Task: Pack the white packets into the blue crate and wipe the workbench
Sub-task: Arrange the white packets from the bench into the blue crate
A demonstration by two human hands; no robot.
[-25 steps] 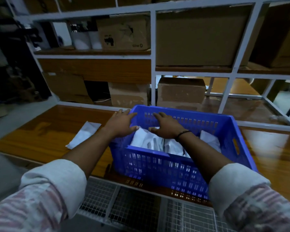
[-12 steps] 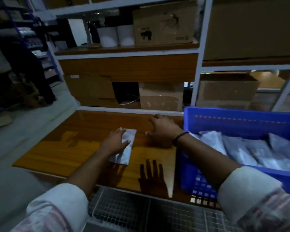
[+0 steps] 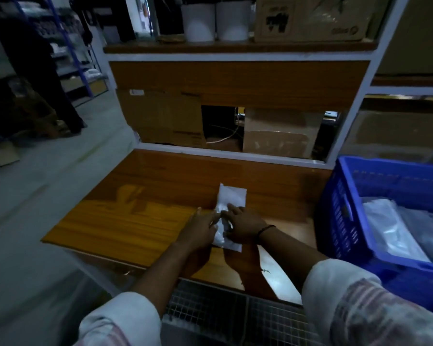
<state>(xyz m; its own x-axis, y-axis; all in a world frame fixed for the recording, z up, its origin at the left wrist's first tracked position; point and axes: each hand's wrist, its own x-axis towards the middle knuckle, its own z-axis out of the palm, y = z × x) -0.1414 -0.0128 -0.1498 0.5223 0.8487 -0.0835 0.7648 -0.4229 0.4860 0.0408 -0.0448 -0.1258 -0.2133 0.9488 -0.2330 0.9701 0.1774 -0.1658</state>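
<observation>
On the bench [image 3: 135, 221], at 12 o'clock, I see two boxes under the shelf. The left box [image 3: 160, 118] has a small white label that I cannot read. Above stand two white cylinders [image 3: 198, 21]. My left hand [image 3: 200, 228] lies with straight fingers touching the white piece [image 3: 231, 198], cloth or packet, I cannot tell, which lies flat mid-bench. The right hand [image 3: 243, 228] lies over its near end. I cannot tell whether it pinches. Half a second ago only the left hand touched the piece, and the right was flat on the wood. The printed box [image 3: 310, 18] at 1 o'clock carries dark marks and a logo, unreadable. At 3 o'clock sits one blue crate [image 3: 345, 196] holding several packets [image 3: 398, 228], too overlapped to count.
</observation>
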